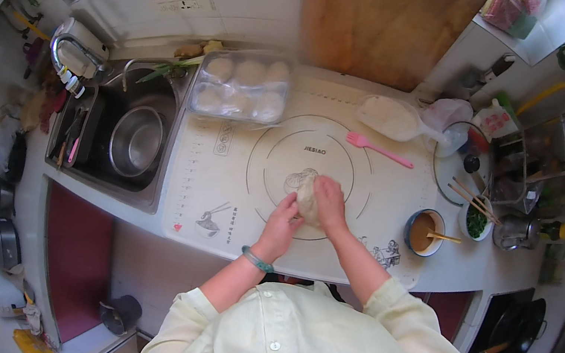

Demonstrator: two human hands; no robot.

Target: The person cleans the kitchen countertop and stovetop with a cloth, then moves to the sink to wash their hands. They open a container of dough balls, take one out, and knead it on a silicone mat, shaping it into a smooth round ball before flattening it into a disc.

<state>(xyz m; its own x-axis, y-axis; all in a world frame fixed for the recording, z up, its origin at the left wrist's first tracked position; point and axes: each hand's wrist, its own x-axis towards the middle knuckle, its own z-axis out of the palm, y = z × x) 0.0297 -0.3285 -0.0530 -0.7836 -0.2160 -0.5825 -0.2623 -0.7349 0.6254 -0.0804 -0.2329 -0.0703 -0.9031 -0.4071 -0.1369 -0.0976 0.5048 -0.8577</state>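
A pale, elongated piece of dough (306, 202) is between my two hands, over the middle of a cream kneading mat (220, 177) with printed circles. My right hand (330, 203) wraps its far and right side, fingers curled over it. On the near left, the fingers of my left hand (281, 224) press against the dough; a green bangle (257, 259) circles that wrist. The dough's underside is hidden. Beyond my hands lies a pink silicone brush (379, 150). Farther left, a clear plastic-covered tray (241, 87) holds several round dough balls.
A blue-rimmed bowl of brown sauce (423, 232) with a spoon stands at right, beside a bowl of chopped greens (476, 221) with chopsticks. Behind are a flour scoop (390, 118) and a glass lid (447, 177). The sink (143, 192) at left holds a metal basin (136, 142).
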